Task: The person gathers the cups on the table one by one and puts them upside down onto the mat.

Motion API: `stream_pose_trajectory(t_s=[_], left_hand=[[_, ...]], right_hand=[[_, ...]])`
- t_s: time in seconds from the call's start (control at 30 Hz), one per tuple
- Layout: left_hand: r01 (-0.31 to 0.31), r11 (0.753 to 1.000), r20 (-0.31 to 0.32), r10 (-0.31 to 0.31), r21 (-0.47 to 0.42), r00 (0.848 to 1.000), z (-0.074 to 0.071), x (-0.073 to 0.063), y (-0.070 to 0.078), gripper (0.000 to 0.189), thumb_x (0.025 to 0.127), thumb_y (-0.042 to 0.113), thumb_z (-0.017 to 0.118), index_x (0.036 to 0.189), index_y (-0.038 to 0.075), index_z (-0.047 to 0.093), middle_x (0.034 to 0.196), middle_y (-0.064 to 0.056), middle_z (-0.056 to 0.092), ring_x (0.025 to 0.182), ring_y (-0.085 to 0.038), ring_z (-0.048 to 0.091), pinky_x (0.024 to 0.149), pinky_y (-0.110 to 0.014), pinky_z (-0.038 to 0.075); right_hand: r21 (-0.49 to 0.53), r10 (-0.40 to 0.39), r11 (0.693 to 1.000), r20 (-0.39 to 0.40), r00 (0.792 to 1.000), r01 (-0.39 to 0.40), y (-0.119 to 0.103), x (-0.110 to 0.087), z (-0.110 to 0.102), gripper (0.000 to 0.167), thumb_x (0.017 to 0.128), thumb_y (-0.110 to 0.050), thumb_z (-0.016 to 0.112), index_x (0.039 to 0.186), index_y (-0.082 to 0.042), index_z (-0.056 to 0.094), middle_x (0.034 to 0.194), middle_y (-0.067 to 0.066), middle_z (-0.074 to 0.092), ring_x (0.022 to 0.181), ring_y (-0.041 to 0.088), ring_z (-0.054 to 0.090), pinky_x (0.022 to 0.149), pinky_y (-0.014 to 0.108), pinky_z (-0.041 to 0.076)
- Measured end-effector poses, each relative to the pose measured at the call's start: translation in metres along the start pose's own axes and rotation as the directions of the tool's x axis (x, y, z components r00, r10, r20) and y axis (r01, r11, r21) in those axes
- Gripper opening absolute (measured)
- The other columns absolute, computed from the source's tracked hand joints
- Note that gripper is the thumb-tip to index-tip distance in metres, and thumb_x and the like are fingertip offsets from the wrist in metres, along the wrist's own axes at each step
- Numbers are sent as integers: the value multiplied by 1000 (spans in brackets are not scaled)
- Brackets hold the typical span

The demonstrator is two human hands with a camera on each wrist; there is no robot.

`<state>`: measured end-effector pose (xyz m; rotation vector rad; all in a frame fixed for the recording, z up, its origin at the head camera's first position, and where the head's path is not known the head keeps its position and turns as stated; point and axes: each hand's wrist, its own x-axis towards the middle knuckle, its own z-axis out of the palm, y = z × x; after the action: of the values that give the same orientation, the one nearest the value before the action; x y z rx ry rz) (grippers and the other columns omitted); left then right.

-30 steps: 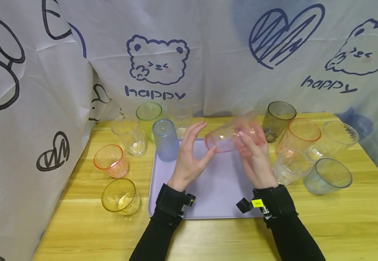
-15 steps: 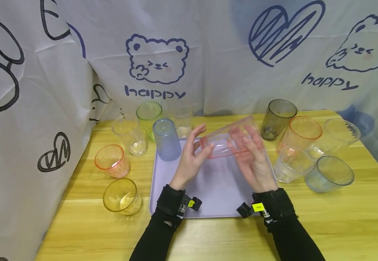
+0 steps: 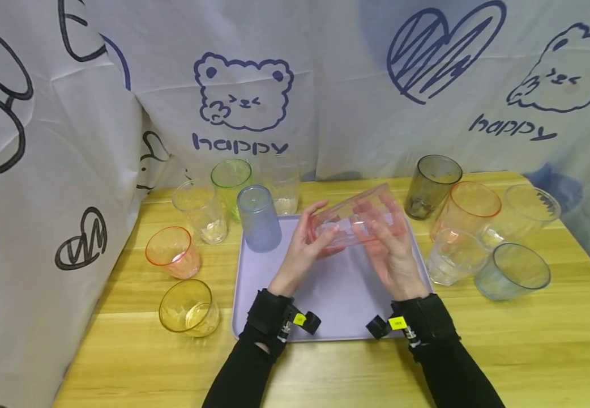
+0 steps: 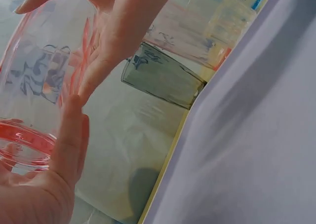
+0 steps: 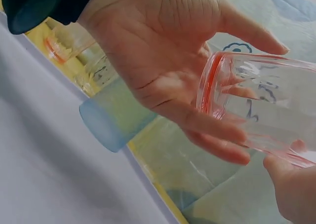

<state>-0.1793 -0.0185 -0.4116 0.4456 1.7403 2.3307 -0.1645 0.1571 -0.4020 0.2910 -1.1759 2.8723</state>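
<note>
Head view, nearest stuff first: bare wood table (image 3: 346, 374), then two black sleeves (image 3: 236, 371) with chunky black straps (image 3: 430, 317) on the wrists. Both hands are up over a pale purple tray (image 3: 346, 309), and between them is the pink glass (image 3: 348, 221), tipped way over on its side with the right end a bit higher.

The left hand (image 3: 301, 249) has the thick red end, thumb on the near side and fingers round the back, so it's basically pinching the glass there. The right hand (image 3: 394, 255) grips the other end the same way, thumb in front, and you can see its fingers through the wall, a little spread. Can't tell exactly where every fingertip touches, since some are tucked behind.

Further out on the left there's a yellow glass (image 3: 190, 311), then a short red-rimmed glass (image 3: 174, 255). On the right, a squat blue-grey glass (image 3: 511, 275) with a clear glass (image 3: 450, 263) beside it. A blue glass (image 3: 260, 224) stands narrow end up in the tray's far left corner. Behind those: a green glass (image 3: 231, 177), an orange tumbler (image 3: 465, 212) and a dark grey glass (image 3: 431, 187). Way at the back hangs a whitish cloth (image 3: 343, 113) covered in bear doodles.
</note>
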Motion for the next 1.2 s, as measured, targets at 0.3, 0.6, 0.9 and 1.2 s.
stream_pose_trajectory(t_s=[0.3,0.6,0.9,1.2], left_hand=[[-11,1000,-15,11,11,1000,-1,-2,3,54,99,2,53,149,6,33,153,-26,40,116,-26,64,88,-36,62],[-13,1000,-36,13,1,999,-3,-4,5,50,97,2,55,145,6,38,145,-17,48,102,-7,63,81,-26,62],[-69,988,-57,78,142,995,-8,-8,11,50,94,4,64,140,6,44,142,-16,50,106,-13,60,83,-23,57],[-127,802,-73,207,584,976,-15,-13,26,55,88,20,76,136,9,53,132,-11,60,113,-26,57,89,-35,47]], right_hand=[[-32,12,999,4,1000,-12,1,-1,-2,70,91,-11,74,148,-17,34,136,4,58,136,22,53,107,32,50],[-20,19,1000,26,999,-19,5,-1,-4,65,89,-13,76,141,-20,39,130,1,61,126,17,58,109,31,49],[-74,42,997,114,993,-34,8,-3,-15,52,91,-19,75,134,-22,47,130,-2,63,123,12,60,106,28,50],[-430,14,903,59,998,12,-5,-9,-27,74,91,3,66,149,-18,27,137,-5,52,132,9,47,110,21,45]])
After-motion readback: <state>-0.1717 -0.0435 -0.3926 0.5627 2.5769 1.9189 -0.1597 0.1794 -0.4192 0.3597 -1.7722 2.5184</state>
